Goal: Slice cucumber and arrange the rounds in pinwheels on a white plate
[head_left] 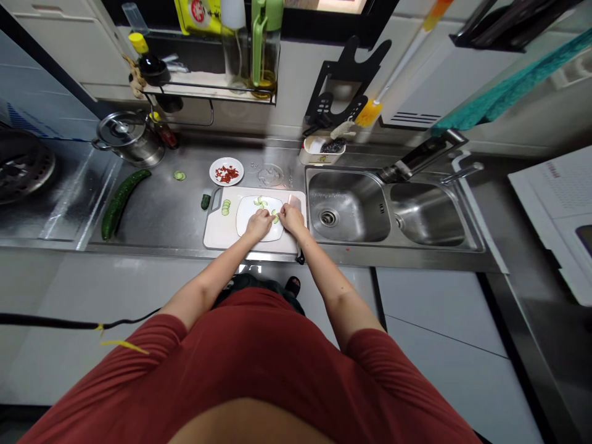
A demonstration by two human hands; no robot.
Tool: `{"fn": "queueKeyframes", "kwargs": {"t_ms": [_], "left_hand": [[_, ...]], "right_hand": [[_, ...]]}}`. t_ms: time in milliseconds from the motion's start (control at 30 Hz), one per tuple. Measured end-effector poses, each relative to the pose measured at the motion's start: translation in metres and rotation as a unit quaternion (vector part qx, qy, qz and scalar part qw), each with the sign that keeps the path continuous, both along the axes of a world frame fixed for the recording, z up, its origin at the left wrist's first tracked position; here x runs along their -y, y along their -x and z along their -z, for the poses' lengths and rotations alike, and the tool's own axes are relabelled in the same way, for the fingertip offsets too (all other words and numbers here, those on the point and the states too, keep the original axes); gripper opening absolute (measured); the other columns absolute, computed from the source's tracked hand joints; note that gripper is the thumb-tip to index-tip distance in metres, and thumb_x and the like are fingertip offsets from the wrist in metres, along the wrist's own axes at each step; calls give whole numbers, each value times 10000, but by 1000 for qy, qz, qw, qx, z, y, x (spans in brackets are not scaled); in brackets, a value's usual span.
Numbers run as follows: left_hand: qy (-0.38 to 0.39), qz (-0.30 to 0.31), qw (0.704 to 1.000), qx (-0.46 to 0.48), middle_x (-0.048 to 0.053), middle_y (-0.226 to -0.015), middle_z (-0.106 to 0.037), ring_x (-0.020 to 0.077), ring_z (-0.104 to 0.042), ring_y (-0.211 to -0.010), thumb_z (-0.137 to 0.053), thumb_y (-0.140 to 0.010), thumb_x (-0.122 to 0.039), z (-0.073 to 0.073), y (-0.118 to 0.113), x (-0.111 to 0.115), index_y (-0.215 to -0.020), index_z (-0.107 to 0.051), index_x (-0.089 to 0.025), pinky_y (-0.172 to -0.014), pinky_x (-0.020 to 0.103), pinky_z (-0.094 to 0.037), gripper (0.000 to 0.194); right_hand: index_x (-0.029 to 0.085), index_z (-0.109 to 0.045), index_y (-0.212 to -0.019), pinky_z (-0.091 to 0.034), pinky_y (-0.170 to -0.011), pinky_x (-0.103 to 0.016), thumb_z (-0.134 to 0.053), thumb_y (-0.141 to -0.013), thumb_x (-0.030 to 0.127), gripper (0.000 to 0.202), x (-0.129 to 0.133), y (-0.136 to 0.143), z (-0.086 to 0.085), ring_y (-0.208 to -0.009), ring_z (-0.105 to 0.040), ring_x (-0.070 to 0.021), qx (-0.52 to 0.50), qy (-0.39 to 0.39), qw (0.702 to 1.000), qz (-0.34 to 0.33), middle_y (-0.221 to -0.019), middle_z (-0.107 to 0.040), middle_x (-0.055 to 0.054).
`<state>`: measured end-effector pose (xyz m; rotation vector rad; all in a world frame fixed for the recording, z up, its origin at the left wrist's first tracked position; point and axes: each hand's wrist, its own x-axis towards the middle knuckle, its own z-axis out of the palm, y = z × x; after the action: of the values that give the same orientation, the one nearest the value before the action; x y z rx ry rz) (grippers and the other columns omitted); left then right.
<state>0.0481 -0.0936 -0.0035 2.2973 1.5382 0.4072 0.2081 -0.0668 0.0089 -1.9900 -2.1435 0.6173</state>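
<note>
A white square plate lies on a cutting board. Thin cucumber slices form a small cluster near the plate's far edge. My left hand is over the plate, its fingers pinched at another small group of cucumber slices. From the right, my right hand meets the same slices with closed fingertips; the fingers partly cover them. A short row of cucumber slices rests on the board's left side. Under my right wrist, a knife shows its black handle at the board's edge.
A cucumber end sits left of the board, with a whole cucumber farther left. Behind the board stands a small plate of chopped red pieces. A steel pot is at back left; a double sink is on the right.
</note>
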Motion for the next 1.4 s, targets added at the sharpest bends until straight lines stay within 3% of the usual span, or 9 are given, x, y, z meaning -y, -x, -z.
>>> {"fn": "queueKeyframes", "kwargs": {"t_ms": [267,600,833,1400], "left_hand": [[2,-1,1000,1,106,-989,-561,229,-471,-1009,-461,-859,-172,-2,-2,0,-1063,-683,-214,-826,319,-386,305],[-21,11,1000,10,105,-1062,-582,240,-468,-1029,-468,-853,-162,1,0,0,-1043,-685,-233,-809,336,-404,297],[-27,25,999,13,105,-1049,-627,244,-477,-1034,-461,-855,-148,2,0,0,-1065,-680,-221,-860,359,-413,312],[-88,53,994,-43,81,-1036,-651,220,-507,-977,-450,-884,-197,11,0,-4,-1064,-677,-214,-847,358,-447,290]], "right_hand": [[200,-583,-1011,-429,-751,-297,-463,-884,309,206,2,-1,2,-863,-591,-225,-24,6,1000,6,-981,-652,-89],[204,-555,-1071,-432,-745,-280,-426,-876,263,241,-2,-11,6,-841,-598,-212,-89,-2,993,73,-939,-663,-65],[206,-548,-1056,-422,-703,-266,-517,-832,317,252,2,-12,12,-756,-582,-185,-102,17,993,62,-867,-646,-31],[186,-542,-919,-406,-686,-276,-497,-754,251,183,-1,-15,32,-651,-520,-175,-191,-54,979,33,-703,-577,-5]]}}
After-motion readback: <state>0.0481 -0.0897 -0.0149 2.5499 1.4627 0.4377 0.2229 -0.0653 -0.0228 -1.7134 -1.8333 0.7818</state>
